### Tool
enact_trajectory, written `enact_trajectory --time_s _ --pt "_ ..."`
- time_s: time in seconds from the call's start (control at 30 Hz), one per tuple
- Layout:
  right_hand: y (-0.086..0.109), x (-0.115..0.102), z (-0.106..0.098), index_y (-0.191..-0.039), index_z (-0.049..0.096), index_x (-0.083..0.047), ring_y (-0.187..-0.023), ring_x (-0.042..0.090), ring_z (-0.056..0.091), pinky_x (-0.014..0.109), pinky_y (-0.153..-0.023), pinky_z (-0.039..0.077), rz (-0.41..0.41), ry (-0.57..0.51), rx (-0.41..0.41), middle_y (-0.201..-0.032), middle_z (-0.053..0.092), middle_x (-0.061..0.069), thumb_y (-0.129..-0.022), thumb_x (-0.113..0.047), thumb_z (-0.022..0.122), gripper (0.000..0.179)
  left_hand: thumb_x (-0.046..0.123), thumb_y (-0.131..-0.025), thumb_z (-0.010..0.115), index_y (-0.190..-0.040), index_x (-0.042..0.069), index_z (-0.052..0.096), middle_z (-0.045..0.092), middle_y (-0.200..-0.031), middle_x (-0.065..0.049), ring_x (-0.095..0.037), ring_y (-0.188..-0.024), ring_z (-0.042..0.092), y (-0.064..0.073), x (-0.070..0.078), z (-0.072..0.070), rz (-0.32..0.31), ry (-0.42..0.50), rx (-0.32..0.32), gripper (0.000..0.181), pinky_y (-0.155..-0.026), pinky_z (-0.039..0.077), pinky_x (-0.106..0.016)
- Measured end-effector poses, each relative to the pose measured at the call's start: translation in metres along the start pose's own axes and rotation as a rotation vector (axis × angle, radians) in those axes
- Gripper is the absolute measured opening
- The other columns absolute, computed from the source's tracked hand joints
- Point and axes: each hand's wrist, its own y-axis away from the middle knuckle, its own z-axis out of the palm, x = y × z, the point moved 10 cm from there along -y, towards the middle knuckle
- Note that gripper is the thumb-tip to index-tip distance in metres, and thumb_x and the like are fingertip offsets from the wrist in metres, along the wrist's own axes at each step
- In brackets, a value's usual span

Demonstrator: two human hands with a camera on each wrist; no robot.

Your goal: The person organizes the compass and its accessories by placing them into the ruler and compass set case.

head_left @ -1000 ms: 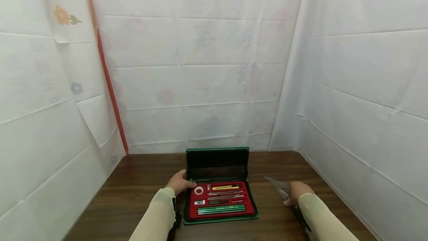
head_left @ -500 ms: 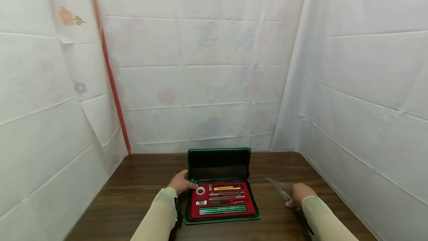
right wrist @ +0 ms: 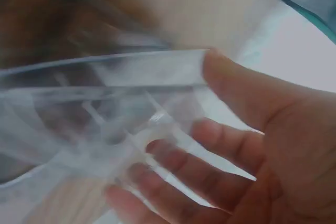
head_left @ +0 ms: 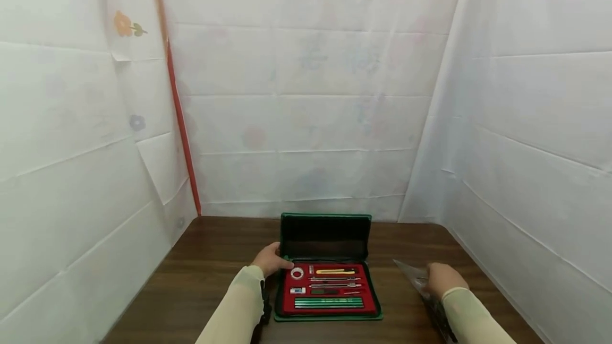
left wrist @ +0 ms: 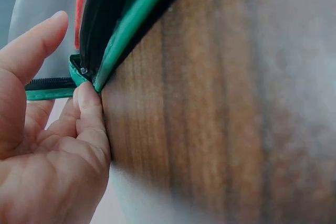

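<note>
An open green zip case [head_left: 329, 319] with a red tray of drawing tools lies on the brown wooden table, its lid standing upright at the back. My left hand [head_left: 270, 260] is at the case's back left corner, thumb over the edge. The left wrist view shows its fingers [left wrist: 86, 106] curled against the green corner, and the thumb raised. To the right of the case, my right hand [head_left: 443, 279] holds a clear plastic sheet or sleeve [head_left: 412, 274]. In the right wrist view the thumb pinches the folded plastic [right wrist: 152, 72], with the fingers behind it.
The tray holds a white tape roll [head_left: 297, 273], a yellow cutter [head_left: 336, 271], metal compasses [head_left: 334, 285], an eraser [head_left: 297, 291] and several green pencils [head_left: 329, 303]. White sheeting [head_left: 306, 121] encloses the table [head_left: 215, 280] at the back and sides.
The head view has swung left, so the scene sits further right. My right hand has turned slightly, hiding its thumb, and the plastic has shifted with it. The left hand keeps its place.
</note>
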Motion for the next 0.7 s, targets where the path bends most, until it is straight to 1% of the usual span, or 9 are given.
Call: enact_trajectory --time_s 0.1,0.17,0.23,0.3,0.37,0.43,0.5,0.6,0.7 --pt "-0.003 -0.017 -0.023 -0.091 0.061 -0.005 -0.067 0.021 0.057 0.04 -0.06 0.047 -0.042 -0.092 0.068 -0.079 0.064 0.005 -0.096 -0.024 0.079 0.026 0.017 -0.084 0.091 -0.141 0.003 0.061 0.069 -0.13 -0.021 -0.034 -0.11 0.067 0.0 0.005 -0.003 0.0 -0.01 0.008 0.066 -0.097 0.058 -0.059" --pt "-0.007 -0.034 -0.033 -0.091 0.058 -0.008 -0.068 0.021 0.055 0.038 -0.06 0.045 -0.091 -0.13 0.091 -0.081 0.063 0.005 -0.101 -0.015 0.071 0.018 0.017 -0.084 0.091 -0.139 0.004 0.062 0.071 -0.127 -0.019 -0.033 -0.111 0.067 -0.001 0.005 -0.006 -0.005 0.001 0.015 0.064 -0.099 0.056 -0.06" --pt "-0.011 -0.053 -0.037 -0.098 0.061 -0.006 -0.076 0.024 0.062 0.042 -0.065 0.051 -0.164 -0.143 0.093 -0.09 0.068 0.009 -0.103 -0.003 0.065 0.007 0.016 -0.084 0.091 -0.136 0.005 0.064 0.073 -0.123 -0.017 -0.032 -0.11 0.068 -0.001 0.005 -0.008 -0.01 0.016 0.016 0.06 -0.1 0.056 -0.06" --pt "-0.016 -0.073 -0.035 -0.105 0.064 -0.006 -0.089 0.028 0.068 0.047 -0.074 0.056 -0.215 -0.147 0.071 -0.102 0.071 0.011 -0.101 0.003 0.061 0.01 0.015 -0.084 0.09 -0.135 0.005 0.065 0.073 -0.122 -0.017 -0.032 -0.11 0.068 0.0 0.005 -0.01 -0.007 0.02 0.018 0.058 -0.1 0.055 -0.061" --pt "-0.019 -0.094 -0.033 -0.109 0.065 -0.006 -0.097 0.03 0.07 0.049 -0.081 0.058 -0.257 -0.147 0.069 -0.107 0.072 0.013 -0.099 0.007 0.061 0.017 0.015 -0.085 0.09 -0.136 0.004 0.064 0.073 -0.122 -0.017 -0.033 -0.109 0.068 0.001 0.004 -0.009 -0.009 0.025 0.015 0.058 -0.1 0.055 -0.06" --pt "-0.02 -0.115 -0.033 -0.107 0.065 -0.006 -0.096 0.028 0.071 0.048 -0.081 0.059 -0.299 -0.146 0.104 -0.104 0.072 0.012 -0.096 0.008 0.064 0.018 0.015 -0.085 0.089 -0.138 0.003 0.063 0.072 -0.123 -0.019 -0.034 -0.11 0.068 0.001 0.004 -0.008 -0.006 0.027 0.015 0.06 -0.1 0.055 -0.06" --pt "-0.021 -0.135 -0.033 -0.1 0.065 -0.009 -0.088 0.023 0.069 0.044 -0.077 0.058 -0.338 -0.123 0.168 -0.096 0.071 0.008 -0.095 0.005 0.071 0.016 0.017 -0.086 0.089 -0.14 0.004 0.062 0.071 -0.125 -0.019 -0.034 -0.111 0.067 0.001 0.002 -0.006 -0.008 0.034 0.015 0.062 -0.101 0.055 -0.06" --pt "-0.02 -0.161 -0.034 -0.091 0.067 -0.016 -0.082 0.015 0.065 0.038 -0.075 0.057 -0.394 -0.084 0.278 -0.09 0.07 0.001 -0.093 0.0 0.079 0.02 0.02 -0.087 0.089 -0.141 0.004 0.061 0.071 -0.126 -0.019 -0.034 -0.112 0.067 0.0 0.0 -0.003 -0.008 0.034 0.009 0.063 -0.101 0.054 -0.061" --pt "-0.019 -0.185 -0.036 -0.088 0.073 -0.02 -0.08 0.012 0.061 0.035 -0.075 0.057 -0.461 -0.066 0.383 -0.086 0.068 -0.004 -0.09 -0.004 0.083 0.018 0.021 -0.087 0.088 -0.14 0.006 0.062 0.072 -0.125 -0.017 -0.033 -0.112 0.068 -0.001 -0.002 -0.001 -0.014 0.044 0.004 0.06 -0.101 0.055 -0.062"
